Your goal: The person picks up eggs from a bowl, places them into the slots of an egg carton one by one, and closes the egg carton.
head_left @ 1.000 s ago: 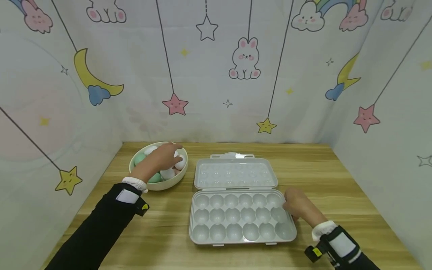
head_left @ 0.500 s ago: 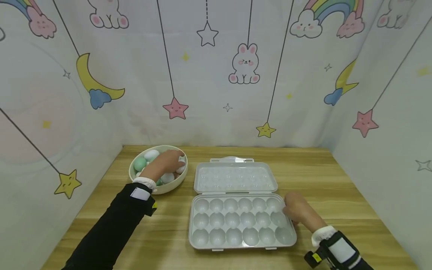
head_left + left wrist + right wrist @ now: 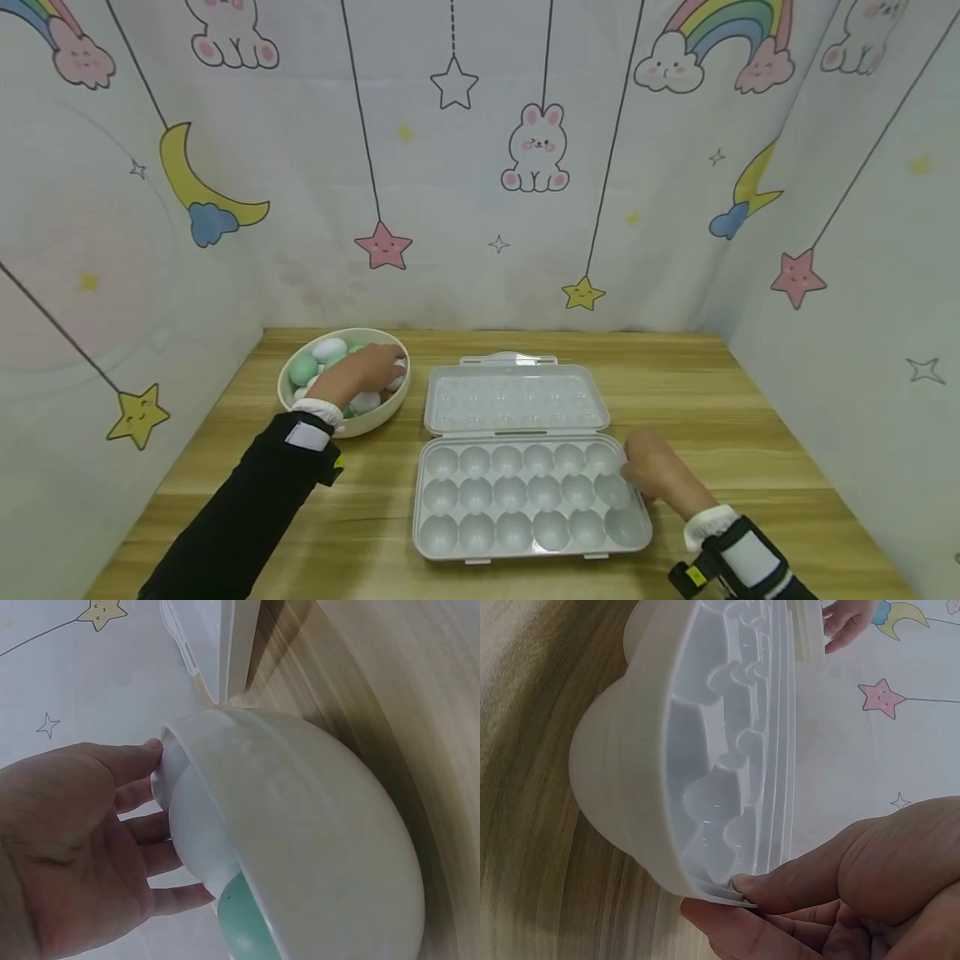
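Note:
A cream bowl (image 3: 372, 421) of white and green eggs stands at the back left of the table. My left hand (image 3: 356, 375) reaches over it. In the left wrist view, its thumb and fingers close round a white egg (image 3: 166, 776) by the rim, partly hidden by the bowl wall. Beside that lie another white egg (image 3: 201, 825) and a green egg (image 3: 246, 922). A white plastic egg box (image 3: 525, 553) lies open at the centre, rows of round hollows facing up. My right hand (image 3: 660, 475) pinches its right rim between thumb and fingers.
The egg box's lid (image 3: 517, 398) lies folded back behind the hollows. A wooden table (image 3: 750, 467) carries everything. A white cloth (image 3: 450, 275) with cartoon prints rises behind it and on both sides.
My left hand has lowered a little into the bowl, fingers closing at the white egg. My right hand keeps its hold on the box rim. The head view has shifted slightly.

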